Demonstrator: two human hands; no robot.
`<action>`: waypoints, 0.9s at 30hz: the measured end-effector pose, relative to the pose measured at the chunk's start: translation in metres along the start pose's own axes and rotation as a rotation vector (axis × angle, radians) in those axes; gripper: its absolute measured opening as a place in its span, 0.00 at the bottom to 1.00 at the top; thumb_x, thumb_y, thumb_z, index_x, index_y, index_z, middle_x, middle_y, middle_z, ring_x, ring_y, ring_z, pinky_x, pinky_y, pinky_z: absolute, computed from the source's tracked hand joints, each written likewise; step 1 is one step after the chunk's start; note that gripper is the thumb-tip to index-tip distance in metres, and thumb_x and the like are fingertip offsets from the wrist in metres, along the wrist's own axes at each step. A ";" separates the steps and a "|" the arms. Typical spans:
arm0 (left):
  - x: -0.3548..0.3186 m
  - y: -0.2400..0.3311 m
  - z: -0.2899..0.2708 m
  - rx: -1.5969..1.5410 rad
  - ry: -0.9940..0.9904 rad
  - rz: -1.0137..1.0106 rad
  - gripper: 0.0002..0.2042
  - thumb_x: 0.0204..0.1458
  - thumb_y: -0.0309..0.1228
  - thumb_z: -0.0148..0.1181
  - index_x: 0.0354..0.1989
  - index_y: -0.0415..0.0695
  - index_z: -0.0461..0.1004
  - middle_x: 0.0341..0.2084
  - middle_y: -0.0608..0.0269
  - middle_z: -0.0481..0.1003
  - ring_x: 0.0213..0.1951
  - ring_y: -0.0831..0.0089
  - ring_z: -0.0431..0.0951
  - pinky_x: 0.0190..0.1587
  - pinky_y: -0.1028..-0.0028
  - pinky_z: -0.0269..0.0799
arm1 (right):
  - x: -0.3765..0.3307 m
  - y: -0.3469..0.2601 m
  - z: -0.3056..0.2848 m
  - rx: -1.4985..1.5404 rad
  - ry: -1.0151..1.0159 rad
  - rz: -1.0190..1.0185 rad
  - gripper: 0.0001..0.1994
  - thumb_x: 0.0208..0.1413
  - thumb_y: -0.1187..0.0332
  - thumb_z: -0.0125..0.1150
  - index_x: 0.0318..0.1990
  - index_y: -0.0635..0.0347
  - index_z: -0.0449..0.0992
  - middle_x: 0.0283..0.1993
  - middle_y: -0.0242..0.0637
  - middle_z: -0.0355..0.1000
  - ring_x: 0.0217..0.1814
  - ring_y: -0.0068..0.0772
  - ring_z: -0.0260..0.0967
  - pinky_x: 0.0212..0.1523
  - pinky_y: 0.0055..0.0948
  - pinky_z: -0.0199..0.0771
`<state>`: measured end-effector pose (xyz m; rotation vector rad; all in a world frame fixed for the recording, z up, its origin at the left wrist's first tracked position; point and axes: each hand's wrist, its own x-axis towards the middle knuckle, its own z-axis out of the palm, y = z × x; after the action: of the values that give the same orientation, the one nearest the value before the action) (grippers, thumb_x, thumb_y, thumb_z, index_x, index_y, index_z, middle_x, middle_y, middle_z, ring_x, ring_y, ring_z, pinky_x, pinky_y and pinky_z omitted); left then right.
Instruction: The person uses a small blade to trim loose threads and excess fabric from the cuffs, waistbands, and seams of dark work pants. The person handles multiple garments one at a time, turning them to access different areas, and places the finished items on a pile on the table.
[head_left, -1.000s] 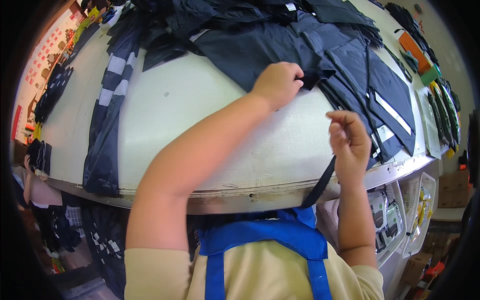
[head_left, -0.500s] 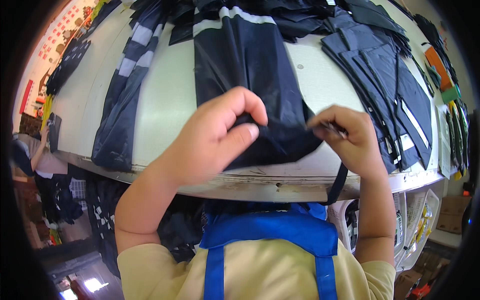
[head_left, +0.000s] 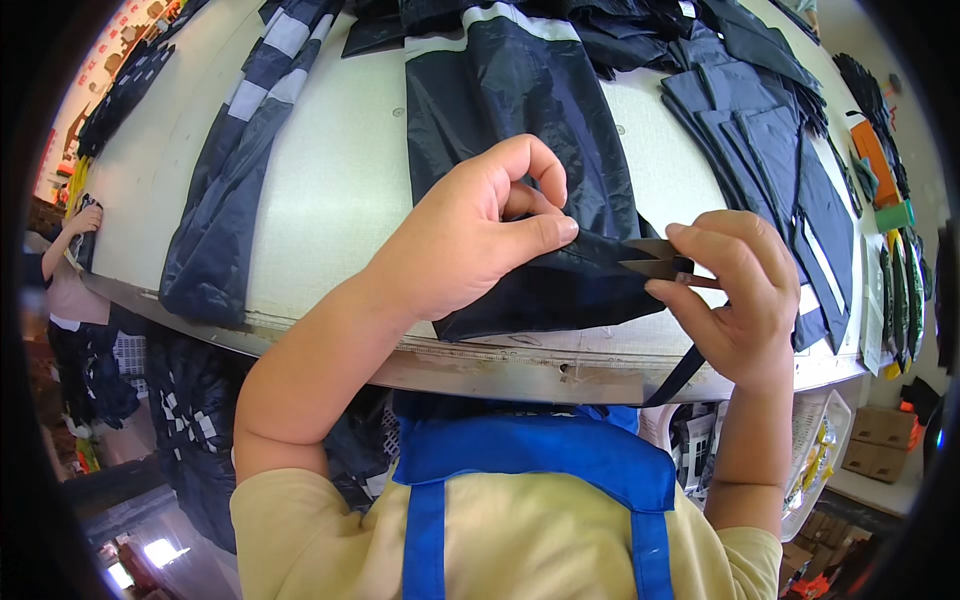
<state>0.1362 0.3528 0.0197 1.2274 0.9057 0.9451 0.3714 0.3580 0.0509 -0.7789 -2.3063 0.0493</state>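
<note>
Two bare hands work over a pale tabletop [head_left: 330, 190] strewn with dark garments. At the far left edge another person's hand [head_left: 86, 218] rests by the tabletop corner, and above it a wall [head_left: 90, 95] carries small red and pink signs, too blurred to tell apart. Next comes a dark jacket piece [head_left: 235, 180] with pale stripes, lying lengthwise toward the near edge. In the middle lies a dark navy garment [head_left: 520, 110] with a pale band across its top; its lower end hangs near the tabletop's front edge. The left hand [head_left: 470, 240] has its grip closed on that lower end, thumb and forefinger pinching a fold of the cloth. Just to its right, the right hand [head_left: 735, 290] has its grip closed around small metal thread snips [head_left: 655, 258], whose blades stand slightly apart and touch the pinched fold. A dark strap [head_left: 675, 378] hangs below this hand. Farther right lie stacked dark fabric panels [head_left: 770, 150], then an orange block [head_left: 876, 150] and a green one [head_left: 893, 216] near the rim. Low at the right sit brown cardboard boxes [head_left: 880, 440]
</note>
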 end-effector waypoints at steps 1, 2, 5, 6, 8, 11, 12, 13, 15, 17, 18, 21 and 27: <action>-0.001 0.001 0.001 -0.027 -0.002 -0.017 0.09 0.52 0.24 0.60 0.34 0.45 0.63 0.27 0.72 0.69 0.31 0.88 0.69 0.36 0.86 0.65 | 0.002 -0.001 0.000 -0.022 -0.005 -0.030 0.16 0.32 0.70 0.70 0.33 0.60 0.75 0.29 0.34 0.69 0.28 0.35 0.67 0.29 0.30 0.65; -0.002 0.001 0.001 -0.055 -0.004 -0.033 0.10 0.51 0.24 0.60 0.33 0.45 0.63 0.26 0.72 0.69 0.30 0.88 0.69 0.36 0.86 0.65 | 0.003 -0.001 0.001 -0.025 -0.012 -0.041 0.16 0.31 0.70 0.70 0.33 0.60 0.76 0.29 0.33 0.69 0.28 0.34 0.67 0.28 0.30 0.64; -0.003 0.001 0.004 -0.053 0.040 -0.019 0.11 0.51 0.24 0.60 0.32 0.46 0.62 0.24 0.74 0.68 0.29 0.88 0.69 0.34 0.87 0.65 | 0.004 -0.003 0.003 -0.043 -0.015 -0.080 0.16 0.30 0.70 0.70 0.33 0.60 0.76 0.29 0.32 0.69 0.27 0.32 0.66 0.28 0.30 0.62; -0.003 0.001 0.004 -0.045 0.053 -0.008 0.11 0.50 0.24 0.61 0.31 0.47 0.61 0.23 0.74 0.67 0.28 0.89 0.68 0.34 0.87 0.65 | 0.004 -0.003 0.004 -0.056 -0.008 -0.097 0.16 0.30 0.70 0.70 0.33 0.60 0.76 0.29 0.32 0.69 0.27 0.32 0.66 0.27 0.30 0.61; -0.004 0.001 0.004 -0.028 0.078 0.013 0.12 0.50 0.24 0.61 0.30 0.47 0.60 0.22 0.76 0.66 0.27 0.89 0.67 0.32 0.88 0.63 | 0.005 -0.004 0.005 -0.068 0.000 -0.118 0.16 0.30 0.70 0.70 0.33 0.59 0.76 0.29 0.31 0.69 0.26 0.31 0.65 0.27 0.30 0.61; -0.004 0.002 0.005 -0.047 0.089 0.025 0.13 0.50 0.23 0.61 0.28 0.48 0.59 0.21 0.76 0.64 0.26 0.90 0.64 0.29 0.88 0.61 | 0.005 -0.006 0.005 -0.072 -0.004 -0.122 0.16 0.30 0.70 0.70 0.33 0.59 0.76 0.29 0.31 0.69 0.26 0.31 0.65 0.27 0.30 0.61; -0.005 0.002 0.007 -0.059 0.092 0.021 0.13 0.50 0.23 0.61 0.28 0.48 0.59 0.21 0.76 0.64 0.25 0.90 0.64 0.29 0.88 0.60 | 0.005 -0.007 0.005 -0.074 -0.008 -0.121 0.16 0.30 0.70 0.70 0.33 0.59 0.76 0.29 0.31 0.69 0.26 0.31 0.65 0.28 0.30 0.61; -0.004 0.002 0.008 -0.071 0.094 0.018 0.13 0.50 0.23 0.61 0.28 0.48 0.59 0.21 0.76 0.64 0.25 0.91 0.64 0.29 0.88 0.59 | 0.005 -0.007 0.005 -0.075 -0.012 -0.120 0.16 0.30 0.70 0.70 0.33 0.59 0.76 0.29 0.31 0.69 0.26 0.31 0.65 0.28 0.30 0.61; -0.004 0.002 0.009 -0.078 0.091 0.016 0.14 0.50 0.24 0.61 0.27 0.48 0.58 0.21 0.76 0.64 0.25 0.91 0.63 0.28 0.89 0.59 | 0.006 -0.007 0.007 -0.058 -0.024 -0.122 0.16 0.31 0.70 0.70 0.32 0.59 0.76 0.29 0.32 0.69 0.26 0.31 0.65 0.28 0.30 0.61; -0.003 0.000 0.009 -0.066 0.080 0.018 0.14 0.50 0.24 0.61 0.27 0.48 0.58 0.21 0.77 0.64 0.25 0.91 0.63 0.28 0.89 0.58 | 0.006 -0.009 0.011 -0.031 -0.021 -0.098 0.15 0.31 0.70 0.70 0.32 0.59 0.76 0.29 0.31 0.69 0.26 0.32 0.66 0.28 0.30 0.60; -0.003 0.000 0.009 -0.063 0.082 0.015 0.14 0.50 0.24 0.61 0.27 0.48 0.58 0.21 0.77 0.63 0.25 0.91 0.63 0.28 0.89 0.58 | 0.006 -0.010 0.013 -0.009 -0.012 -0.075 0.15 0.31 0.70 0.70 0.32 0.59 0.76 0.29 0.31 0.69 0.26 0.32 0.66 0.28 0.30 0.60; -0.004 0.000 0.010 -0.059 0.087 0.006 0.14 0.50 0.24 0.61 0.27 0.48 0.58 0.20 0.77 0.63 0.24 0.91 0.62 0.28 0.89 0.58 | 0.007 -0.009 0.015 -0.008 -0.014 -0.091 0.14 0.31 0.70 0.69 0.31 0.58 0.76 0.29 0.31 0.70 0.27 0.32 0.66 0.27 0.30 0.60; -0.005 -0.001 0.008 -0.080 0.089 -0.006 0.14 0.50 0.23 0.61 0.27 0.49 0.58 0.20 0.77 0.63 0.25 0.91 0.63 0.28 0.89 0.59 | 0.009 -0.009 0.018 -0.012 -0.023 -0.112 0.13 0.32 0.70 0.69 0.30 0.58 0.77 0.28 0.31 0.70 0.27 0.31 0.66 0.27 0.30 0.60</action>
<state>0.1419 0.3458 0.0196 1.1216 0.9326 1.0284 0.3504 0.3587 0.0451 -0.6565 -2.3695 -0.0058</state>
